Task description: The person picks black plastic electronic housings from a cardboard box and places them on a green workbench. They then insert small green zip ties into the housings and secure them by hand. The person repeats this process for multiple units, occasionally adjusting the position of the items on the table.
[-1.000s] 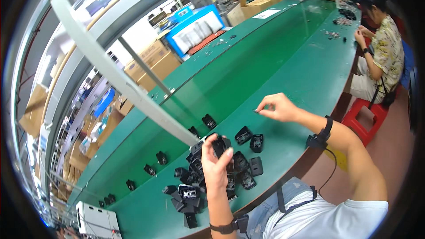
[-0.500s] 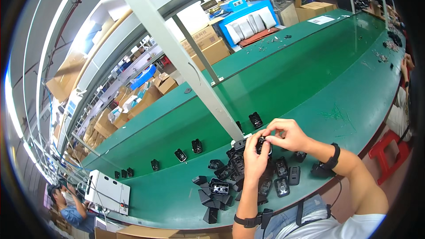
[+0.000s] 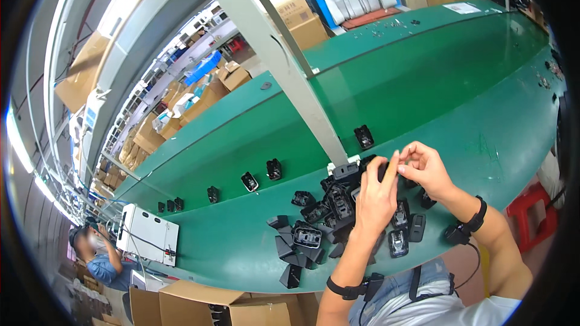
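Observation:
My left hand (image 3: pixel 376 196) is closed round a small black plastic housing, mostly hidden behind its fingers. Close beside it, my right hand (image 3: pixel 425 170) has thumb and fingers pinched together; whatever they hold is too small to make out. Below and left of my hands lies a heap of black plastic housings (image 3: pixel 340 200), some showing their hollow insides. One housing with a pale rim (image 3: pixel 307 237) lies at the heap's left, among black wedge-shaped pieces (image 3: pixel 291 276). Under my right hand rest another open housing (image 3: pixel 398 243) and a flat black cover (image 3: pixel 417 227).
Housings (image 3: pixel 273 169) stand spaced along the green belt (image 3: pixel 435 90). A grey post (image 3: pixel 284 72) rises close to my hands. Thin green strips (image 3: pixel 483 151) lie at right. A white box (image 3: pixel 148 235) stands left, open cartons (image 3: pixel 199 296) below, a red stool (image 3: pixel 531 214) right.
The view has shifted, so the bench sits differently in it. My right hand has drawn slightly away from my left, its fingers still pinched.

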